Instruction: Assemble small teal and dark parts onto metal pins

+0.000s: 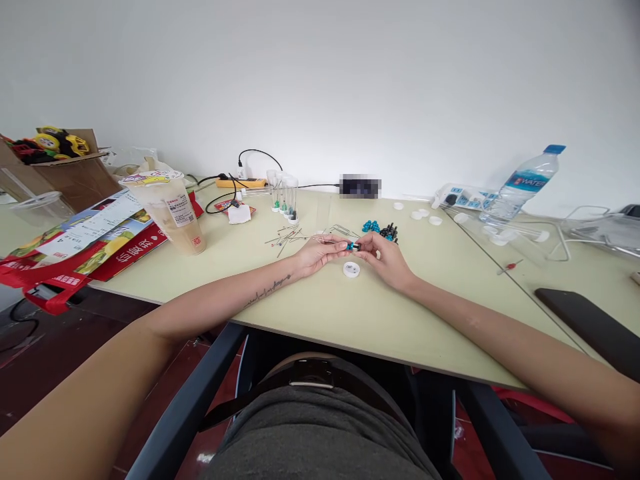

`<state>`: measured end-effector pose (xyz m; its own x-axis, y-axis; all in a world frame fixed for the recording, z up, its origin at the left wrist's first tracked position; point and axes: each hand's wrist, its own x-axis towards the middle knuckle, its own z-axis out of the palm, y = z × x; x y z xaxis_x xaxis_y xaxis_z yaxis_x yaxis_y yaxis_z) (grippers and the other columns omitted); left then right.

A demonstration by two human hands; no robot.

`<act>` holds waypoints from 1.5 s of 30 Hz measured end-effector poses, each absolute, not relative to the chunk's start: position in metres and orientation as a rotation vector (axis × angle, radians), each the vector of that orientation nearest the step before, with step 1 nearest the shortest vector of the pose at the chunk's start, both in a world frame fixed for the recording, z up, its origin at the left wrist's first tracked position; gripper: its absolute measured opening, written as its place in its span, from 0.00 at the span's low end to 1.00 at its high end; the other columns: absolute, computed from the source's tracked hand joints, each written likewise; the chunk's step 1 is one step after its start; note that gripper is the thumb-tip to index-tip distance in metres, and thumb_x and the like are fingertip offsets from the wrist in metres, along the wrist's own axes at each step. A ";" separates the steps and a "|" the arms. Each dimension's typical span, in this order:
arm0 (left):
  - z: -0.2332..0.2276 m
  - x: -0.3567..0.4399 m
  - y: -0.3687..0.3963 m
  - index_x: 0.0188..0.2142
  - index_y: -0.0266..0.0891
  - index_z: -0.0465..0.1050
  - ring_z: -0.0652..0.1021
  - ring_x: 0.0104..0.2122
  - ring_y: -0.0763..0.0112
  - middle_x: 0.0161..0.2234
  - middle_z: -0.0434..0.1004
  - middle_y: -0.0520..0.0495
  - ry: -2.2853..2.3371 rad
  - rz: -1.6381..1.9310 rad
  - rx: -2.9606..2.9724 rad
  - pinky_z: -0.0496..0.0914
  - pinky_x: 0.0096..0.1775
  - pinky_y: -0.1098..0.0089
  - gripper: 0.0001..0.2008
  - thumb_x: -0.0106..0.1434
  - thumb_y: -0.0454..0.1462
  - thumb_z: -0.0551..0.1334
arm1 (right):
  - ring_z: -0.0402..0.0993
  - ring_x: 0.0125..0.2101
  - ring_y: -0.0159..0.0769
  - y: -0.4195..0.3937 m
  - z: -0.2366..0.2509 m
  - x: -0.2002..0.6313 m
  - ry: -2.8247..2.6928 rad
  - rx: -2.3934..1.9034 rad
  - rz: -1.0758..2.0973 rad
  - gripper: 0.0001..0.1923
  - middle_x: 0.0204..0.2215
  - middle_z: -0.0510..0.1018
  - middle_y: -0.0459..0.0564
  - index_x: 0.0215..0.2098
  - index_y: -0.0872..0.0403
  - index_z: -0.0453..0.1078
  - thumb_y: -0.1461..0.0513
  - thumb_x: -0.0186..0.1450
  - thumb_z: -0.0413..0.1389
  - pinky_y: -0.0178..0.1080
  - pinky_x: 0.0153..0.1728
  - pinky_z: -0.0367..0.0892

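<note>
Both hands meet above the middle of the table (280, 300). My left hand (320, 256) pinches a small blue piece (349, 247) between thumb and fingers. Against its right side is a small black piece (357, 247), pinched by my right hand (384, 260); whether the two pieces are joined I cannot tell. Just below the fingertips lies a round white cap (351, 269). Behind my right hand are a pile of small blue pieces (371, 227) and a pile of small black pieces (389, 232). Thin metal pins (284, 241) lie scattered left of my left hand.
Clear tubes (285, 193) with small parts stand at the back. A drink cup (173, 213), red bag (135, 253) and cardboard box (75, 180) are leftward. White caps (435, 221), a tilted water bottle (525, 183), power strip (465, 197) and black phone (590, 327) are rightward.
</note>
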<state>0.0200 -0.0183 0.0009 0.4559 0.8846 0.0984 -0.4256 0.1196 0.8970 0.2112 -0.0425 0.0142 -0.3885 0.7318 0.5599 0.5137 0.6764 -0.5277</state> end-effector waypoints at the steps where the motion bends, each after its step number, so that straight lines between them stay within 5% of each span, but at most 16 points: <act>1: 0.001 0.020 -0.019 0.32 0.31 0.75 0.77 0.32 0.74 0.31 0.77 0.46 0.533 1.025 1.058 0.68 0.47 0.68 0.10 0.48 0.31 0.67 | 0.67 0.27 0.35 -0.043 0.014 0.211 -2.074 -0.965 0.333 0.13 0.27 0.73 0.48 0.38 0.53 0.65 0.53 0.61 0.52 0.37 0.28 0.61; 9: 0.000 0.020 -0.020 0.32 0.30 0.75 0.77 0.33 0.73 0.31 0.77 0.46 0.480 0.992 1.084 0.67 0.48 0.65 0.10 0.48 0.31 0.68 | 0.65 0.22 0.31 -0.043 0.018 0.214 -2.206 -1.020 0.350 0.22 0.19 0.69 0.45 0.24 0.54 0.65 0.51 0.67 0.40 0.36 0.28 0.59; 17: 0.001 0.020 -0.019 0.32 0.30 0.74 0.77 0.31 0.74 0.31 0.77 0.46 0.521 1.005 1.075 0.68 0.47 0.66 0.09 0.49 0.31 0.67 | 0.66 0.26 0.34 -0.041 0.013 0.212 -2.103 -0.968 0.292 0.11 0.26 0.71 0.46 0.36 0.52 0.62 0.54 0.61 0.53 0.36 0.28 0.60; 22: 0.000 0.020 -0.019 0.32 0.31 0.75 0.77 0.32 0.75 0.31 0.77 0.47 0.501 0.989 1.083 0.67 0.48 0.66 0.09 0.49 0.31 0.67 | 0.65 0.23 0.32 -0.043 0.015 0.212 -2.150 -0.997 0.347 0.12 0.23 0.70 0.45 0.29 0.52 0.61 0.53 0.64 0.48 0.35 0.26 0.59; 38: 0.000 0.019 -0.018 0.33 0.30 0.75 0.77 0.31 0.75 0.30 0.77 0.47 0.507 0.992 1.075 0.69 0.46 0.69 0.10 0.49 0.31 0.67 | 0.65 0.25 0.33 -0.044 0.014 0.212 -2.123 -0.981 0.245 0.11 0.26 0.72 0.46 0.37 0.52 0.62 0.53 0.62 0.52 0.36 0.27 0.59; 45: 0.002 0.020 -0.020 0.33 0.30 0.75 0.77 0.32 0.75 0.31 0.77 0.46 0.512 1.004 1.080 0.68 0.47 0.68 0.10 0.50 0.32 0.66 | 0.66 0.23 0.32 -0.043 0.018 0.213 -2.187 -1.009 0.321 0.21 0.20 0.69 0.45 0.26 0.54 0.65 0.52 0.68 0.39 0.35 0.28 0.58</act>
<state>0.0202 -0.0204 0.0023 0.4836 0.8680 0.1129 -0.4183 0.1159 0.9009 0.2131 -0.0430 0.0180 -0.4539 0.7433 0.4915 0.5706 0.6661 -0.4804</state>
